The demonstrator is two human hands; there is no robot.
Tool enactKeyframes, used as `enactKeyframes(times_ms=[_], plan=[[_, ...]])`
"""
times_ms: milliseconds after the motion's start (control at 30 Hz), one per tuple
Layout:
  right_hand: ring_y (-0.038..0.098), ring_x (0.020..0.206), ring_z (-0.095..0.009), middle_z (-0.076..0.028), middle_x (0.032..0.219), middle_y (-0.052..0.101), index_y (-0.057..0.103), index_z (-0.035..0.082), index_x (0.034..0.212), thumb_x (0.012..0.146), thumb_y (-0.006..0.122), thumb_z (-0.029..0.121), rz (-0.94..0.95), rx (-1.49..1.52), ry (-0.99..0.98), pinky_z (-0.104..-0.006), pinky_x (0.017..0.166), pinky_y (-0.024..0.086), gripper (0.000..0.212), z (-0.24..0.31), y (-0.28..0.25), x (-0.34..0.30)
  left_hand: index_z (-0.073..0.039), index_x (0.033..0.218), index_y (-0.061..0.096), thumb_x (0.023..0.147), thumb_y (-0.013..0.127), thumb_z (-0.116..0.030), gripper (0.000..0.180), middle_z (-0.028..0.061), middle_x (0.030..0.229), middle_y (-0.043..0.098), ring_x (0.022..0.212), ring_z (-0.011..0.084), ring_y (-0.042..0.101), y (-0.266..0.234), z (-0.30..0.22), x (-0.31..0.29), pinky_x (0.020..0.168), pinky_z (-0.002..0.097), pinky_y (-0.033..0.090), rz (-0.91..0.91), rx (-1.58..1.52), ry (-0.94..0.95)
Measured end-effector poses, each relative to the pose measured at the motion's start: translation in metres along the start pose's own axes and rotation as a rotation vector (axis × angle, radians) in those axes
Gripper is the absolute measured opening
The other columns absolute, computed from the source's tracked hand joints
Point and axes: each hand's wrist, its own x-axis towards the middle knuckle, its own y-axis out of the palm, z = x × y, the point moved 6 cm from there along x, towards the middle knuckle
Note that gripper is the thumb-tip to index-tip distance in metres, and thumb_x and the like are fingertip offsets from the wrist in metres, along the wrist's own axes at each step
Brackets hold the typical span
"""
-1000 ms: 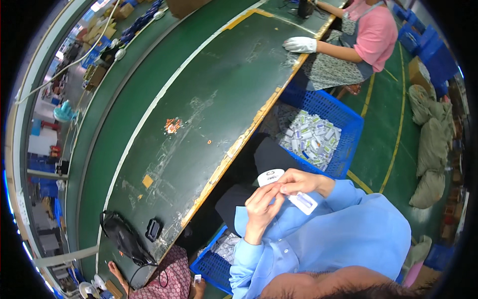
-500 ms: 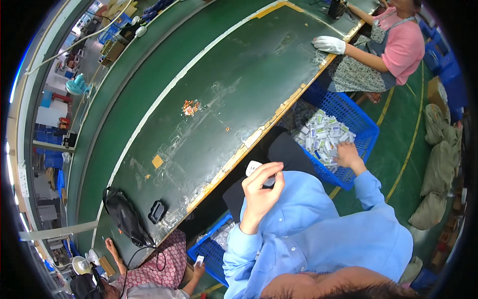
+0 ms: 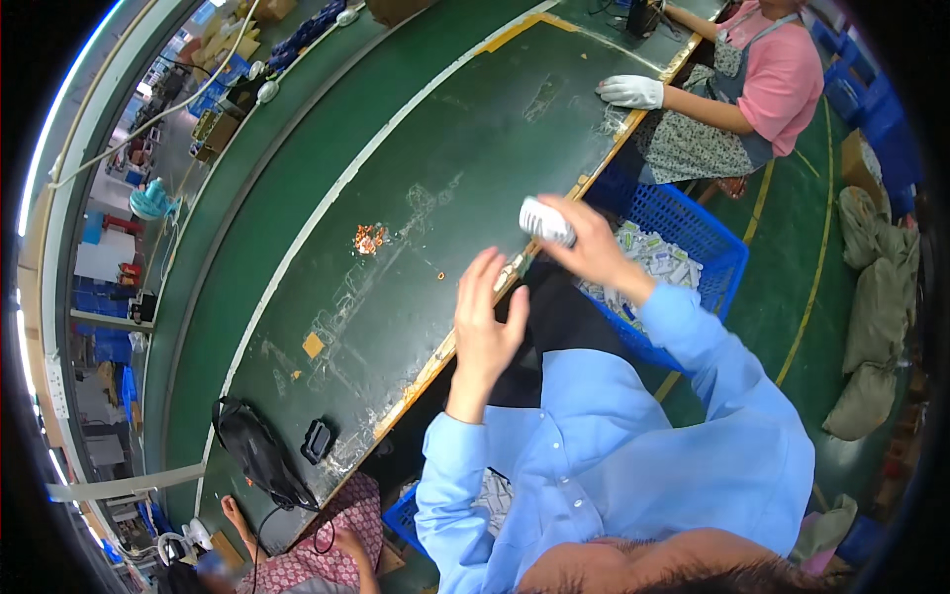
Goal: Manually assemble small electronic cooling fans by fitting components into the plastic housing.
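Over the edge of the green worktable (image 3: 396,297), my right hand (image 3: 591,245) grips a handful of small white pieces (image 3: 546,221). They look stacked side by side with dark gaps; motion blur hides their detail. My left hand (image 3: 485,332) is raised beside them, thumb and fingers apart, with nothing visible in it. Behind my right forearm stands a blue plastic basket (image 3: 729,272), holding many small white pieces (image 3: 658,259) with coloured labels. A second blue basket (image 3: 404,515) with white pieces shows partly by my left sleeve.
On the table lie a pile of orange-brown bits (image 3: 369,239), a tan square (image 3: 313,345), a black bag (image 3: 257,450) and a small black tray (image 3: 318,441). A co-worker's gloved hand (image 3: 633,92) rests at the far right; another co-worker sits lower left.
My right hand has come up out of the basket with white pieces, over the table edge. My left hand has opened; the white piece it held no longer shows there.
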Motion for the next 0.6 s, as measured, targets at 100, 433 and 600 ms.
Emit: enactKeyframes(times_ms=[100, 433, 600], plan=[[0.051, 0.126, -0.036, -0.018, 0.134, 0.056, 0.052, 0.005, 0.135, 0.083, 0.073, 0.015, 0.021, -0.200, -0.069, -0.0434, 0.106, 0.042, 0.057, -0.047, 0.005, 0.052, 0.002, 0.138, 0.047, 0.088, 0.070, -0.023, 0.060, 0.0222, 0.146, 0.045, 0.138, 0.0385, 0.042, 0.014, 0.063, -0.028, 0.115, 0.0471, 0.033, 0.271, 0.314, -0.079], [0.041, 0.137, -0.036, -0.015, 0.147, 0.046, 0.045, 0.015, 0.142, 0.091, 0.051, 0.013, 0.039, -0.775, -0.006, -0.0529, 0.114, 0.031, 0.052, -0.181, 0.032, 0.157, 0.008, 0.150, 0.027, 0.094, 0.053, -0.053, 0.087, 0.0219, 0.160, 0.023, 0.151, 0.0345, 0.017, 0.018, 0.139, -0.017, 0.122, 0.0499, 0.012, 0.476, 0.575, -0.139], [0.031, 0.144, -0.036, -0.014, 0.154, 0.038, 0.039, 0.011, 0.148, 0.091, 0.050, 0.009, -0.061, -0.911, 0.173, -0.0520, 0.117, 0.026, 0.058, -0.215, 0.025, 0.179, 0.008, 0.152, 0.021, 0.093, 0.052, -0.056, 0.093, 0.0218, 0.162, 0.017, 0.152, 0.0334, 0.010, 0.005, 0.172, 0.008, 0.123, 0.0500, 0.008, 0.476, 0.682, -0.158]])
